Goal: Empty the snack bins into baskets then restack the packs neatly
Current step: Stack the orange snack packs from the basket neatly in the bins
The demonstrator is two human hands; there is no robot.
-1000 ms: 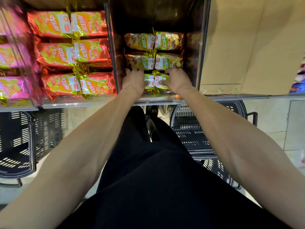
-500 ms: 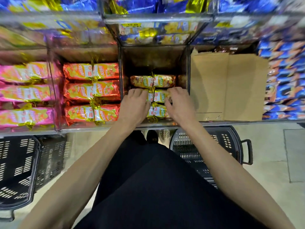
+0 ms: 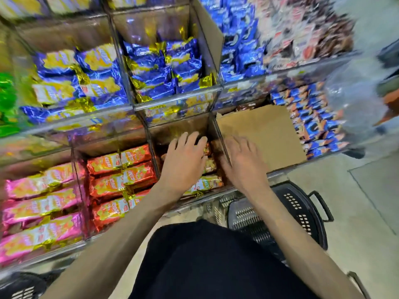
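Head view, step: we judge restacking is under way, with both hands in the middle bin on the snack packs.
Left hand: flat on the packs, fingers slightly spread.
Right hand: at the bin's right wall, fingers spread, pinching nothing.
Basket: below-right of the bin.
Next: we'd nudge the rows flush.
Change: hands sit deeper in the bin than before.

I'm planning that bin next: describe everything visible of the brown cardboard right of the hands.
The cardboard is a plain brown sheet, lying flat and covering the compartment beside the bin being worked. Its far left corner looks torn. The right hand hides its left edge; contact cannot be told. Blue packs border its right.
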